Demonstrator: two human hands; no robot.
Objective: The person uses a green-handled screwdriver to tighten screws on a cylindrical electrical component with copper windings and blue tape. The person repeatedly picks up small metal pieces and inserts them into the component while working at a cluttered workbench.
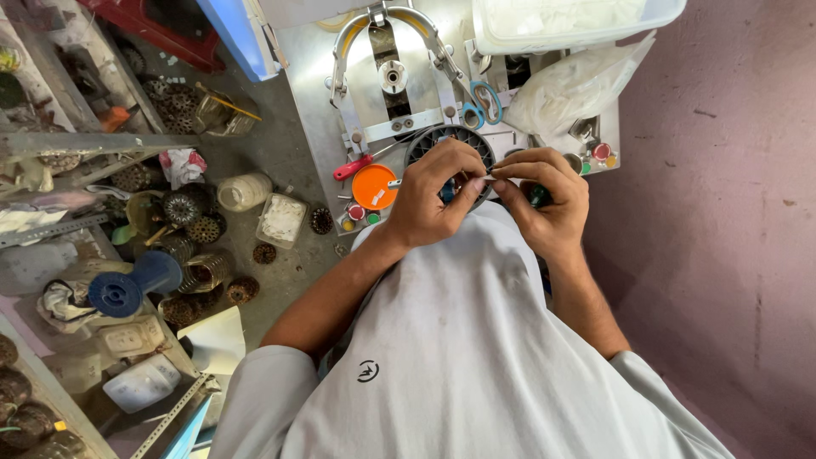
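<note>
Closest to the lens: pale grey shirt [476, 357] filling the lower view, both forearms reaching away from it toward the dark round slotted core [450, 140] on the metal table [306, 68]. Left hand [438, 195] curled over the near rim of the core, fingers pinched on a small thin piece [486, 178], too small to identify. Right hand [544, 200] just right of the core, clenched around a green-handled tool [538, 196], thumb and forefinger meeting the left fingertips at that same piece. Thin piece lying roughly left to right between the two hands, just on the near side of the core; left hand nearer the core, right hand beside it. Orange lid [374, 186] left of the core, red-handled screwdriver [353, 167] beyond the lid, blue-handled scissors [484, 102] past the core's far right edge, clear plastic bag [578, 85] further right. Blue spool [127, 289] well left of the core, among coils on the floor.
</note>
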